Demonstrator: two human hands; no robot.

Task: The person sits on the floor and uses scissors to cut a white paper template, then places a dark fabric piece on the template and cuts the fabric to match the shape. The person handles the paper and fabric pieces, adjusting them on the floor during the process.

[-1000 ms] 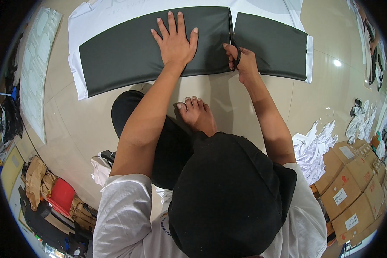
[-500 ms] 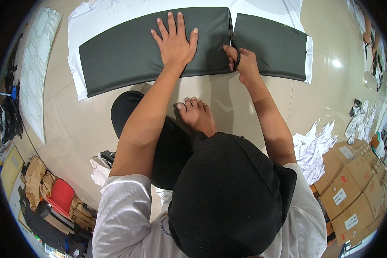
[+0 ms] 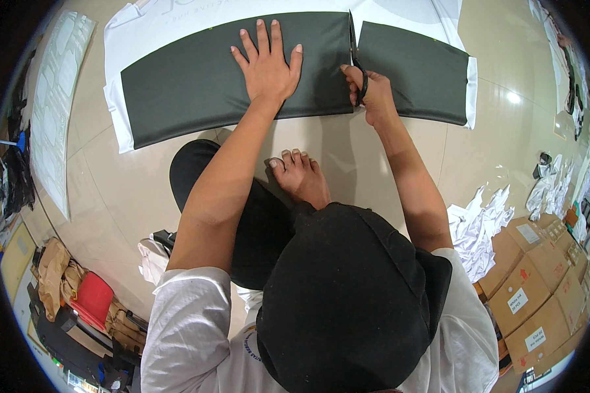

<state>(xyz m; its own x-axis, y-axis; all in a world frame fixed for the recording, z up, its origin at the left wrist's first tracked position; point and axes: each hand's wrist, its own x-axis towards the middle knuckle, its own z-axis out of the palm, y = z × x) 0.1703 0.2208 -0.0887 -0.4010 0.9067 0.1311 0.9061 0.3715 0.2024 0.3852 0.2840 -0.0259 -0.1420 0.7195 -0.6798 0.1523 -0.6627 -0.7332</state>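
- Left hand [image 3: 269,75]: flat, palm down, fingers spread, pressed to the upper middle of the larger dark grey fabric panel [image 3: 183,82]; it grasps nothing.
- Right hand [image 3: 376,97]: curled around the handles of 1 pair of black-handled scissors [image 3: 363,80], at the right end of the same panel.
- Scissors: blades point away from the person, along the gap between the 2 panels; whether the blades are parted cannot be told.
- Smaller dark grey fabric panel [image 3: 419,75]: lies flat to the right of the scissors, its left edge just beside the right hand.
- White fabric [image 3: 134,33]: spread beneath both panels on the beige tiled floor [image 3: 491,134], showing past their far edges and both outer ends.
- Bare foot [image 3: 301,177]: on the floor, near side of the panels, between the forearms.
- Surroundings: patterned whitish sheet [image 3: 51,118] at far left; crumpled white cloth heap [image 3: 473,229] at right, beside stacked cardboard boxes [image 3: 537,268].
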